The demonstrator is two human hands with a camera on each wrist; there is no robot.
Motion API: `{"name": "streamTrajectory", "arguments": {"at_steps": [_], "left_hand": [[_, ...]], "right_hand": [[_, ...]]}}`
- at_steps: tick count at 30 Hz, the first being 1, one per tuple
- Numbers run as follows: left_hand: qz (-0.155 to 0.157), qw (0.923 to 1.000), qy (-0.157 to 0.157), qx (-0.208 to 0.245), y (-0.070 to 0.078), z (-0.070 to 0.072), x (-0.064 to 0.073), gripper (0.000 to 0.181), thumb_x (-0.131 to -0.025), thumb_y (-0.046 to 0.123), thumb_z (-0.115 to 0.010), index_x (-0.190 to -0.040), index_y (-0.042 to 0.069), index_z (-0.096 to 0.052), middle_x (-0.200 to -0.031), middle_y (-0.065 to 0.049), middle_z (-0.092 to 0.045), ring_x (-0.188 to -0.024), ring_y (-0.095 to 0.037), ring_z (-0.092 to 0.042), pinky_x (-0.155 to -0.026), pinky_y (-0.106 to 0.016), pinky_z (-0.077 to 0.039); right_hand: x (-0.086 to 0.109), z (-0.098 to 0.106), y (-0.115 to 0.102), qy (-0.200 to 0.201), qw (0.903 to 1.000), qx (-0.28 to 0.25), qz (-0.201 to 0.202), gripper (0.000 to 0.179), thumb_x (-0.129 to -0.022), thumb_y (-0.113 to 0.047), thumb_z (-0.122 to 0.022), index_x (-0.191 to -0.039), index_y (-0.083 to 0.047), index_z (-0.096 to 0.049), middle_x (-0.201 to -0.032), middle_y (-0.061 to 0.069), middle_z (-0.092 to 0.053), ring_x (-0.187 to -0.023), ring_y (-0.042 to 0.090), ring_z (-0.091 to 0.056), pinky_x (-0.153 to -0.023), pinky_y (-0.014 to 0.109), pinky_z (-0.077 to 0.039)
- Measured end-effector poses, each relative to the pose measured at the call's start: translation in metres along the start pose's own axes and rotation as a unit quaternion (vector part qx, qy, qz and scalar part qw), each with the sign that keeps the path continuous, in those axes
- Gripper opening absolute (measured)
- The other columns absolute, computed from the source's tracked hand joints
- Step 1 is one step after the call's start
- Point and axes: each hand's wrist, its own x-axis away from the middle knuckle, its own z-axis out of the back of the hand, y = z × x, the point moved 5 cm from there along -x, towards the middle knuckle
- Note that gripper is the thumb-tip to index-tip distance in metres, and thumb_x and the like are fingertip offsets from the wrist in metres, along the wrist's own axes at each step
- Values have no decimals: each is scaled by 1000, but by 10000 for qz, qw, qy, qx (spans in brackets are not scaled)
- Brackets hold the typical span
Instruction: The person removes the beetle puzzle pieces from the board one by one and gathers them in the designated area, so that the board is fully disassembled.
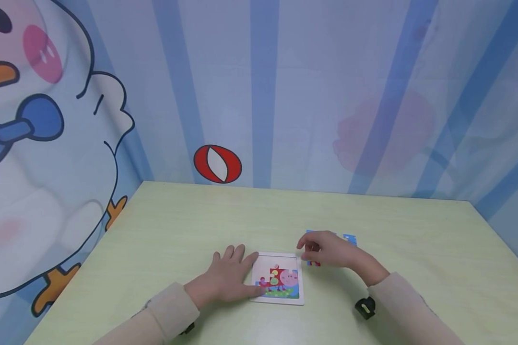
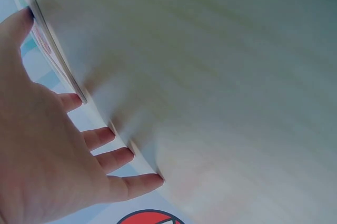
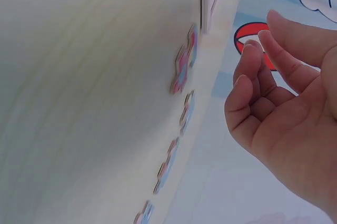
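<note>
Puzzle tray (image 1: 265,263) flat on desk (image 1: 190,220), part-filled; left hand (image 1: 224,279), fingers spread, touches its left side, I judge to steady it. Right hand (image 1: 331,250) half-curled, nothing visible in it, hovers over loose pieces (image 1: 350,238) beside tray.

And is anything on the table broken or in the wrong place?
Nothing looks spilled or broken. Only the pig puzzle looks a bit odd, because it's unfinished: the far part of its white tray is bare, while loose pieces lie on the table by the right hand.
</note>
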Motion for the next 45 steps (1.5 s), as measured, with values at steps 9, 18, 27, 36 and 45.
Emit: {"name": "streamTrajectory", "arguments": {"at_steps": [9,18,27,36,45], "left_hand": [[38,10000,-69,21,0,0,0,88,-82,70,-53,-149,15,-38,-148,-18,-34,-128,-36,-33,-100,-65,-29],[-3,10000,-39,-18,0,1,1,88,-82,71,-53,-148,15,-38,-145,-17,-35,-125,-35,-34,-98,-65,-30],[-30,10000,-60,-72,-1,1,0,87,-82,70,-54,-148,16,-38,-142,-16,-37,-122,-33,-34,-97,-64,-32],[4,9999,-97,-71,0,1,0,86,-83,69,-54,-149,16,-37,-146,-17,-34,-126,-35,-33,-98,-65,-30],[26,9999,-129,-78,1,2,1,86,-83,69,-55,-149,17,-38,-143,-15,-36,-122,-33,-34,-97,-64,-31]], "right_hand": [[-9,-12,-11,-85,9996,279,-42,22,-90,-16,-68,-110,-6,-64,-87,-4,-58,-81,14,-55,-69,27,-47],[-14,-24,-19,-267,9996,30,53,26,-89,-17,-69,-112,-6,-64,-91,-2,-60,-84,16,-55,-73,30,-47],[-19,-37,-23,-425,9988,-174,-193,25,-88,-11,-69,-112,-10,-65,-95,0,-60,-86,17,-54,-74,32,-48],[-24,-45,-22,-596,9971,-269,-379,25,-84,-10,-72,-108,-14,-65,-93,-1,-59,-84,18,-54,-74,33,-48],[-25,-51,-23,-690,9968,-117,-391,26,-82,-10,-76,-105,-14,-64,-91,-2,-59,-83,17,-54,-76,33,-48]]}}
